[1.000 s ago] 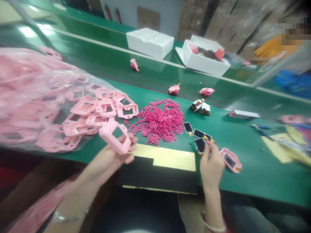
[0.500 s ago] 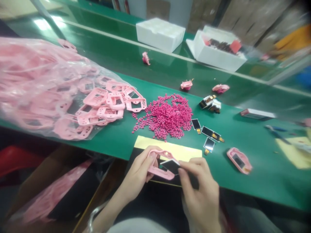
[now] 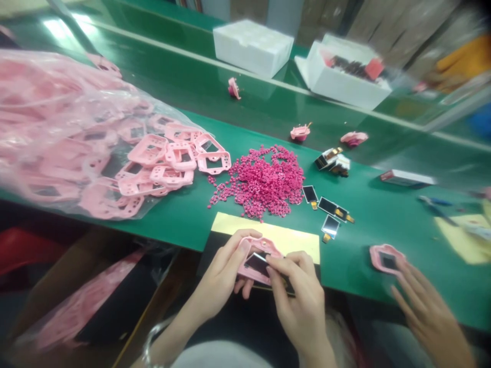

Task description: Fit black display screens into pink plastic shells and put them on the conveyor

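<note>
My left hand (image 3: 218,271) grips a pink plastic frame (image 3: 256,260) above a yellow-faced pad (image 3: 268,236) lying on a black mat (image 3: 215,254). My right hand (image 3: 297,301) pinches a dark screen panel (image 3: 256,265), which sits inside the frame's window. Its lower edge is hidden by my fingers. Several more screen panels (image 3: 330,226) lie on the green bench just beyond my right hand. Behind the pad is a heap of small magenta pieces (image 3: 261,181). Another person's hand (image 3: 425,317) is at the lower right, beside a pink housing (image 3: 385,259).
A plastic bag of pink frames (image 3: 57,128) and loose frames (image 3: 161,163) lie to the left. Small electronic parts (image 3: 332,162), a white box (image 3: 406,178), and white foam boxes (image 3: 253,48) stand farther back.
My right hand has moved from the table to the frame, bringing a dark panel into its window. My left hand has lowered the frame over the pad. Another person's hand has entered at lower right.
</note>
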Available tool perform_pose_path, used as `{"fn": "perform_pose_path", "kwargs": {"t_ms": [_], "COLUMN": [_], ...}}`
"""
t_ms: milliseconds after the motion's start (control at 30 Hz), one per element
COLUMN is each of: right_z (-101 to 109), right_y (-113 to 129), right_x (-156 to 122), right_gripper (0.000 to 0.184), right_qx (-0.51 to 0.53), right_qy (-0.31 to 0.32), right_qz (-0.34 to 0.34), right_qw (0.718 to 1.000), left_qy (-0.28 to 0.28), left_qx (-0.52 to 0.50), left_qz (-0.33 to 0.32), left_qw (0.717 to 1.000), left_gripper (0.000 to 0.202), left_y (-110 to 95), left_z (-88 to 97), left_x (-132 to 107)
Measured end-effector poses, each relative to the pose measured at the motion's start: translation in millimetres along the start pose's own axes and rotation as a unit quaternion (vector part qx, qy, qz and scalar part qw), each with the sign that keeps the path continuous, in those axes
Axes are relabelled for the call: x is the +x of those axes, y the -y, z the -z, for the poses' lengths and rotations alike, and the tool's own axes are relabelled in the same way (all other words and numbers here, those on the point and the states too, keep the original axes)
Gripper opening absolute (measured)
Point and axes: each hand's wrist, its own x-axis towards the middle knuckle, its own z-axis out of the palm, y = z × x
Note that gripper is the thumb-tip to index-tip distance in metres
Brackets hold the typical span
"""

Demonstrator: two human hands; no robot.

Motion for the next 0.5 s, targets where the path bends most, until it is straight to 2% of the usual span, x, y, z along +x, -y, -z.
{"fn": "perform_pose_path", "kwargs": {"t_ms": [267,500], "right_z": [-4.1,-2.7], "right_y": [5.6,-2.4], "right_x": [-3.7,-2.3], "right_gripper": [0.041,0.027], "right_qx": [-0.013,0.051], "right_qy": [-0.040,-0.011], "right_qz": [0.033,-0.019], "right_qw": [0.999,0.998], "left_qy": [-0.069,-0.059], "left_qx": [-0.011,0.007], "left_qz": [0.019,0.033], "left_qw": [0.997,0.998], "left_gripper": [0.044,0.042], "left_y": [-3.1,-4.4], "left_z": [-10.0,-11.6], "left_x": [-1.1,-4.6]}}
